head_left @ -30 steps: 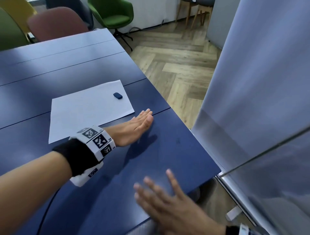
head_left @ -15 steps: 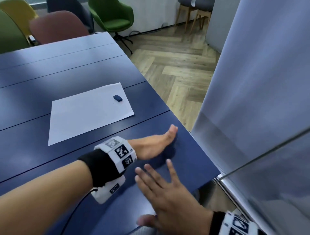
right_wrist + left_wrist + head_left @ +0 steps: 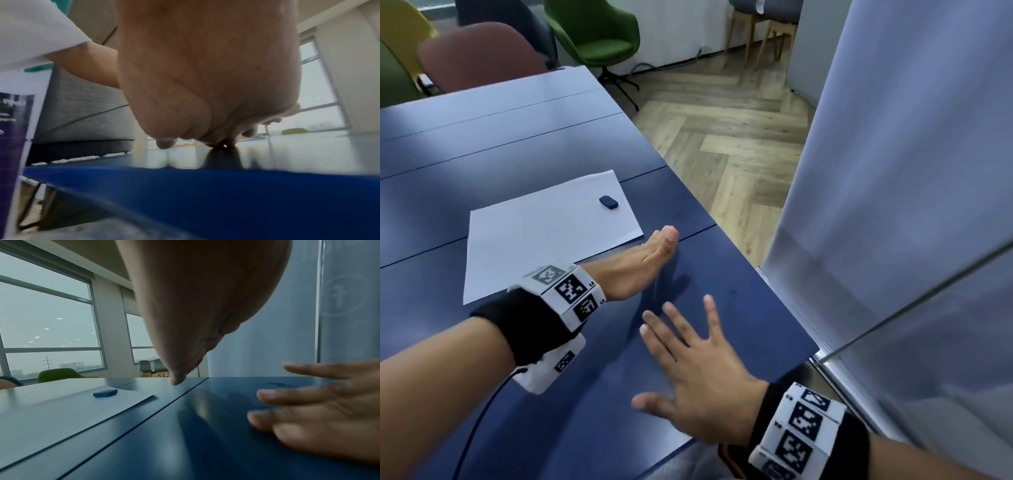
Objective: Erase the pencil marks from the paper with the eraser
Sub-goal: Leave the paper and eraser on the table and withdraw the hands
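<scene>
Head view: blue table [image 3: 571, 161] bearing one white paper [image 3: 544, 236]. Dark blue eraser [image 3: 608, 202] lies on the paper's far right corner, untouched. Left hand [image 3: 640, 263], fingers straight and pressed together, edge-on to the tabletop just beside the paper's near right corner, holding nothing. Right hand [image 3: 698, 373], fingers spread flat over the table near its edge, holding nothing. Pencil marks too faint to make out. Left wrist view: eraser [image 3: 105, 393] on paper [image 3: 51, 408], well apart from the right hand's fingers [image 3: 287, 395].
</scene>
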Available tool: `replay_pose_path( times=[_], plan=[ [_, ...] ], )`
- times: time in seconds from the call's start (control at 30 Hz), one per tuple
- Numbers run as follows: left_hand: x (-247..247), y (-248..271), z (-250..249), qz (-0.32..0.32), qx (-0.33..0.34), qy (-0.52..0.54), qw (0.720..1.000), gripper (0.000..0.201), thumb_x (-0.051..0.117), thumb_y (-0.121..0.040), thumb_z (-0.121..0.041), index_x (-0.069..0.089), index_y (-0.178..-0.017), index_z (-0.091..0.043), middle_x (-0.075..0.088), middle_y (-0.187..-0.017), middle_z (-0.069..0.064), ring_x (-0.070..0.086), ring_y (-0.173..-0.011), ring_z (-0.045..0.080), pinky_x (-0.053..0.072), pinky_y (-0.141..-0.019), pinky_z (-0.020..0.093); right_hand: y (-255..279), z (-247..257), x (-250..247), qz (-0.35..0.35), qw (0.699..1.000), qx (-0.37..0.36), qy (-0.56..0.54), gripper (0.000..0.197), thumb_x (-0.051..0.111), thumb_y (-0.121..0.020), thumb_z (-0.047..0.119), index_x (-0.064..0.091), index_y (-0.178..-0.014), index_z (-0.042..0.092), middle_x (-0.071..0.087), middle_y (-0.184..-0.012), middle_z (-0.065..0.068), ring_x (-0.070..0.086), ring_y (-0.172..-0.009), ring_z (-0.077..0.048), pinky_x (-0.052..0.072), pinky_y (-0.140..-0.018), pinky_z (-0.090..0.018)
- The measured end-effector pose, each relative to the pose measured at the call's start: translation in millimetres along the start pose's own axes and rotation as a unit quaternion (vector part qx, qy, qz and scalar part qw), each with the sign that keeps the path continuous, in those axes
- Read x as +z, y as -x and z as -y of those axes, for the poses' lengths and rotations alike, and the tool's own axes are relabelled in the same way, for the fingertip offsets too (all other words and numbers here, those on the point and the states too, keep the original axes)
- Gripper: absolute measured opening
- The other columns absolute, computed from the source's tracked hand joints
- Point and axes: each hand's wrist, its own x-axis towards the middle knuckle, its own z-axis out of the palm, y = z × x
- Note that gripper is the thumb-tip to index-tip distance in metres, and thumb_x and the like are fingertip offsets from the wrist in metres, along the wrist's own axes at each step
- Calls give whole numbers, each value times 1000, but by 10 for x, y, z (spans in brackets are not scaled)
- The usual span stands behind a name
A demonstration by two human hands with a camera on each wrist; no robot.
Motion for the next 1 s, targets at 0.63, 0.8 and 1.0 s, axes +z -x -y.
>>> replay_pose_path(
  times=[0.63, 0.8, 1.0],
  plan=[
    [140, 23, -135, 43, -64, -180, 981, 96, 16, -82, -74, 17, -154, -11, -10, -163, 10, -10, -150, 20, 5, -122, 41, 397, -976, -493, -63, 957, 215, -187, 99, -5, -68, 77, -7, -154, 27, -12, -160, 16, -19, -146, -6, -20, -113, -56],
    [333, 30, -326, 49, -62, -243, 967, 114, 51, -78, -77, -4, -155, -12, -17, -162, 8, -11, -150, 24, 9, -121, 43, 640, -2049, -502, -193, 880, 350, -258, 73, 39, -90, 62, 35, -148, 17, 37, -154, -1, 34, -142, -21, 25, -116, -40],
    [521, -33, -287, 90, -96, -259, 957, 132, 71, -69, -68, -20, -152, -20, -29, -158, 7, -18, -148, 30, 21, -116, 59, 102, -3030, 956, -17, 898, 339, -281, 38, 57, -89, 41, 56, -64, 11, 58, -63, -2, 58, -67, -22, 42, -61, -30]
  ],
)
